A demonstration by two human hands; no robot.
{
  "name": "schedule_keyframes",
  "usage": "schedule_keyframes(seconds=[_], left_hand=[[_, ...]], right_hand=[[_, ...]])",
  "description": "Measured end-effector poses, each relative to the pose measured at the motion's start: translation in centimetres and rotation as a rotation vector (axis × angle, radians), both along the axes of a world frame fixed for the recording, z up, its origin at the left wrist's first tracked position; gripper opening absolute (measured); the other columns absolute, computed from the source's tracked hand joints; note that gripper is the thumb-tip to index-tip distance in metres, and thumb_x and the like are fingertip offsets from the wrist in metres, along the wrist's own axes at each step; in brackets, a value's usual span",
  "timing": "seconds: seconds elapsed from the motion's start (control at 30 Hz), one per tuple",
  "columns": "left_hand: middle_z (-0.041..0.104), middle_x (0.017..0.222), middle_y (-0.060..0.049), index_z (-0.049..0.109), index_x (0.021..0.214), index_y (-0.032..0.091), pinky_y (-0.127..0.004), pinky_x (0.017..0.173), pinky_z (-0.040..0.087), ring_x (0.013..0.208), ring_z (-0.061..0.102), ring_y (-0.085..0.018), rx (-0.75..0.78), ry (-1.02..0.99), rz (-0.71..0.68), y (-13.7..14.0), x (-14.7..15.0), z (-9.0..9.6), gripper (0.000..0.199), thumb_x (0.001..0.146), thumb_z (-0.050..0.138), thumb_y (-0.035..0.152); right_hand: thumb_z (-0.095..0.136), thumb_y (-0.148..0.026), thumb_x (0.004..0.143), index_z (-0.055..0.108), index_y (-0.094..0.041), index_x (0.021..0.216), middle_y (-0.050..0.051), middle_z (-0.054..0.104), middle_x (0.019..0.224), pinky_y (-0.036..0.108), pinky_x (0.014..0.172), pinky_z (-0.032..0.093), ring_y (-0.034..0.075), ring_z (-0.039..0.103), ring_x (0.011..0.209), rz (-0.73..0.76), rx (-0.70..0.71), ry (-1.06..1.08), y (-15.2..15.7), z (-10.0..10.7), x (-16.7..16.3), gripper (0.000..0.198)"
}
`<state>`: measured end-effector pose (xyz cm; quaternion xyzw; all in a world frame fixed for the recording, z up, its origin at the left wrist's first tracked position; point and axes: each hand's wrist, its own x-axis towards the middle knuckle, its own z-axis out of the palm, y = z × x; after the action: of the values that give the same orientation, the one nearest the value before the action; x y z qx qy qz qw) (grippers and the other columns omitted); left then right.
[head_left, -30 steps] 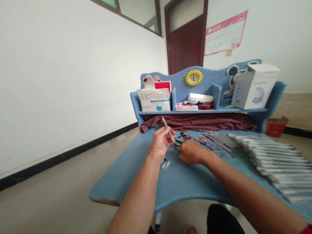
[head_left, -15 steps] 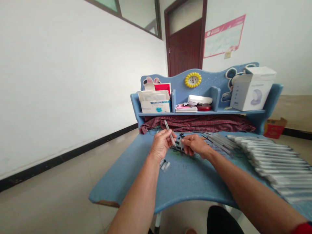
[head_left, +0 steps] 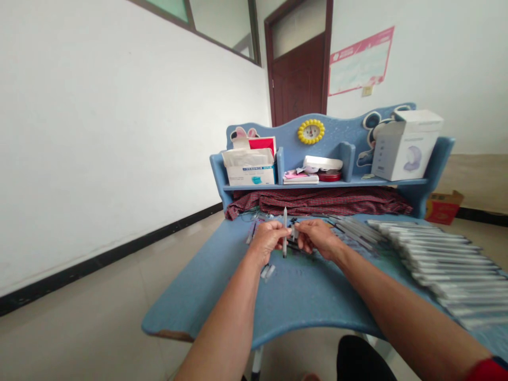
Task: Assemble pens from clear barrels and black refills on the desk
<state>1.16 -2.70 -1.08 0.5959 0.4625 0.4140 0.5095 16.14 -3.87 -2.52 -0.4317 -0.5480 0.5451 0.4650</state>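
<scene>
A clear pen (head_left: 284, 219) stands nearly upright in my left hand (head_left: 268, 241), pinched between thumb and fingers, with its dark end downward. Close beside it, my right hand (head_left: 317, 237) is closed on a small clear piece (head_left: 294, 233) that looks like a pen cap; the fingers partly cover it. On the desk (head_left: 309, 296), a few clear caps (head_left: 268, 272) lie below my left wrist. Small black parts (head_left: 293, 220) lie behind the hands, and dark thin sticks are partly hidden beneath them.
A large pile of pens (head_left: 448, 264) covers the desk's right side, with loose clear tubes (head_left: 355, 232) beside it. Checked cloth (head_left: 325, 201) lies under the shelf (head_left: 257, 187). The shelf holds a mask box (head_left: 252, 174), a white carton (head_left: 408, 145) and a red round case (head_left: 330, 175).
My left hand has turned the pen from a slant to nearly upright and brought it closer to my right hand. The right hand keeps its small clear piece. The view has shifted slightly.
</scene>
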Motion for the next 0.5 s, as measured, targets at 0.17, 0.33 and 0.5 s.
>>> schedule_keyframes(seconds=[0.17,0.33,0.5], left_hand=[[0.054,0.049,0.003,0.054,0.058,0.015,-0.019,0.042,0.035,0.043,0.048,-0.008,0.029,-0.002,-0.003,-0.1,0.2,-0.2,0.011,0.058,0.064,0.019],[0.054,0.047,0.002,0.053,0.055,0.015,-0.020,0.040,0.033,0.040,0.046,-0.008,0.033,-0.007,0.014,-0.1,0.1,-0.1,0.010,0.056,0.063,0.018],[0.050,0.044,0.003,0.052,0.052,0.015,-0.019,0.039,0.029,0.037,0.042,-0.007,0.032,0.075,0.025,0.2,0.0,-0.4,0.011,0.056,0.062,0.016]], right_hand=[[0.051,-0.038,0.079,0.053,-0.015,0.057,-0.001,0.056,0.039,0.017,0.027,0.027,0.007,0.041,0.025,0.012,0.003,0.011,0.0,-0.3,-0.3,0.032],[0.051,-0.038,0.079,0.056,-0.014,0.060,-0.001,0.056,0.039,0.017,0.027,0.027,0.006,0.041,0.025,0.003,-0.006,0.049,0.1,-0.3,0.0,0.031],[0.051,-0.034,0.080,0.058,-0.014,0.071,-0.001,0.058,0.042,0.018,0.029,0.031,0.008,0.043,0.027,-0.066,-0.023,0.144,0.6,-0.3,0.8,0.023]])
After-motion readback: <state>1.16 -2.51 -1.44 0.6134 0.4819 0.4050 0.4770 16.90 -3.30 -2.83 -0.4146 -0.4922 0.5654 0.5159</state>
